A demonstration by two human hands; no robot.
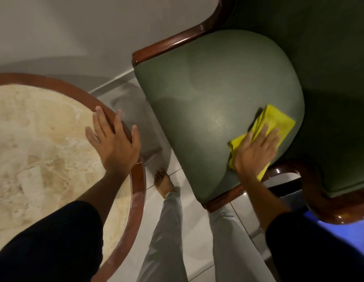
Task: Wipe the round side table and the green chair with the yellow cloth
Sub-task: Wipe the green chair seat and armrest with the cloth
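A: Where is your right hand (256,151), and what is under it?

B: Your right hand lies flat, palm down, with fingers spread, on the yellow cloth (274,124). The cloth is pressed against the seat of the green chair (207,98), near the seat's right front part, just beside the dark wooden armrest (311,180). The hand does not clench the cloth; it presses it with an open palm. The cloth is folded, and its far corner shows beyond your fingertips.

A: And your left hand (114,141)?

B: It is open as well, holding nothing. The palm rests on the right edge of the round side table (138,192), across the reddish wooden rim, fingers spread. The thumb and first fingers lie toward the pale marbled top (40,143); the outer fingers reach over the rim.

A: How do the table and chair stand to each other?

B: The table is at the left, the chair at the right, near each other but apart, with a strip of pale tiled floor (195,237) between them. Your bare foot (163,183) stands on that strip, below the seat's front edge, and your light trouser legs (166,231) fill the lower middle of the view.

A: What else marks the chair?

B: A wooden frame rail (173,44) runs along the seat's far left edge, curving up toward the darker green backrest (319,47). Both your forearms emerge from dark sleeves (55,241).
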